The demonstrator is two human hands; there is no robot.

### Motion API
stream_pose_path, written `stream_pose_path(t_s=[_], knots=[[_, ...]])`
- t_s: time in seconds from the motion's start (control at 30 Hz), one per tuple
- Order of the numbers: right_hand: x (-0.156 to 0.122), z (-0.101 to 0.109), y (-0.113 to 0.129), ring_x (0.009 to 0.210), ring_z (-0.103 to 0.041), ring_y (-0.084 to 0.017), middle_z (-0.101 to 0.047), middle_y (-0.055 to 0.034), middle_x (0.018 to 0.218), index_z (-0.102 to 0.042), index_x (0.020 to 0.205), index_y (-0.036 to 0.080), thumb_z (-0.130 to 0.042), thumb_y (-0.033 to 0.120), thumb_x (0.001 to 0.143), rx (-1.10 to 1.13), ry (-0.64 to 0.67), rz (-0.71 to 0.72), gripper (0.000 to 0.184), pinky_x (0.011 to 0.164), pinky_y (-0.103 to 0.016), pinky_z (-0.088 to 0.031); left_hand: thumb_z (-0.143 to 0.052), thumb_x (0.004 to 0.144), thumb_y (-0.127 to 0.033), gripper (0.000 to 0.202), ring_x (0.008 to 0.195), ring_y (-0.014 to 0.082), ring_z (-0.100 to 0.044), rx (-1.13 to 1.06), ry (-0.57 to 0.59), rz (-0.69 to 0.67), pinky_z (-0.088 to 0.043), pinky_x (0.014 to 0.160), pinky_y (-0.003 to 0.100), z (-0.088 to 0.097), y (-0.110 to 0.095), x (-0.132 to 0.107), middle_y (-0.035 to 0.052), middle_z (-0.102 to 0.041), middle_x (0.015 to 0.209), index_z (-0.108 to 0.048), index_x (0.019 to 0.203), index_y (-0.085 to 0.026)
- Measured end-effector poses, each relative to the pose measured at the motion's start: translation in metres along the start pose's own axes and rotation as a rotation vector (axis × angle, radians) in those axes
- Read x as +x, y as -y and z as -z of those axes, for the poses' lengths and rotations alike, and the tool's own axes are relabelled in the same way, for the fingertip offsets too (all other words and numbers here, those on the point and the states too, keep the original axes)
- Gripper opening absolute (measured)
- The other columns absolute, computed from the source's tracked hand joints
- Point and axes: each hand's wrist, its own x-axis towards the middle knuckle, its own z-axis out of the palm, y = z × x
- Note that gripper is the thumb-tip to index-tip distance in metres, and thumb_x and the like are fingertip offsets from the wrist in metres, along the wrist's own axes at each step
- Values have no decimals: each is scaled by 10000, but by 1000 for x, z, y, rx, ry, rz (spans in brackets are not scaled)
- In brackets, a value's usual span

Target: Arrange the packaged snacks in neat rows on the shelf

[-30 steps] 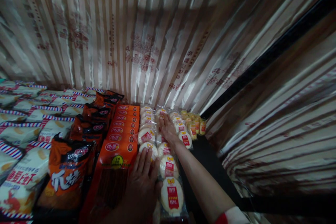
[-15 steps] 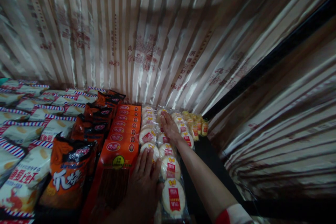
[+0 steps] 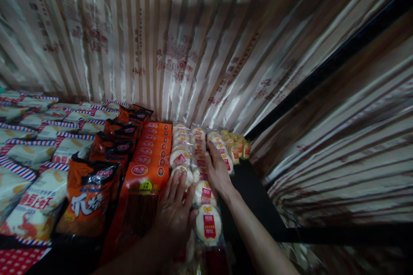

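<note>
Rows of round white rice-cracker packs (image 3: 209, 225) with red and yellow labels run back toward a striped curtain. My left hand (image 3: 177, 211) lies flat on the near packs of the left row, fingers stretched out. My right hand (image 3: 218, 170) rests palm down on the right row (image 3: 198, 134) a little farther back, fingers forward and together. Neither hand grips a pack.
Orange snack boxes (image 3: 144, 167) sit left of the crackers, then dark orange bags (image 3: 87, 197) and white striped bags (image 3: 29, 154). Small yellow packs (image 3: 237, 148) lie at the back right. A shiny striped curtain (image 3: 180, 43) hangs behind; a black shelf edge (image 3: 254, 197) shows at the right.
My right hand has slid back toward me along the cracker row. The left hand has stayed on the near packs. The view tilted slightly.
</note>
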Motion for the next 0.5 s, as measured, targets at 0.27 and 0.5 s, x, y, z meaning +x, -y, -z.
stream_pose_path(t_s=[0.27, 0.5], knots=[[-121, 31, 11, 1225, -486, -263, -525, -121, 1323, -607, 1166, 222, -450, 432, 885, 49, -173, -51, 384, 1029, -509, -400, -478, 855, -307, 422, 1370, 314, -247, -43, -4, -19, -347, 1053, 483, 34, -15, -13, 158, -392, 1426, -530, 1236, -134], [-180, 36, 30, 1148, -539, -262, -602, -97, 1226, -655, 1101, 281, -498, 368, 871, 69, -179, -15, 292, 972, -522, -449, -396, 879, -164, 339, 1304, 266, -376, -20, -19, -77, -474, 963, 392, 68, -47, -75, 126, -522, 1312, -575, 1166, -145]])
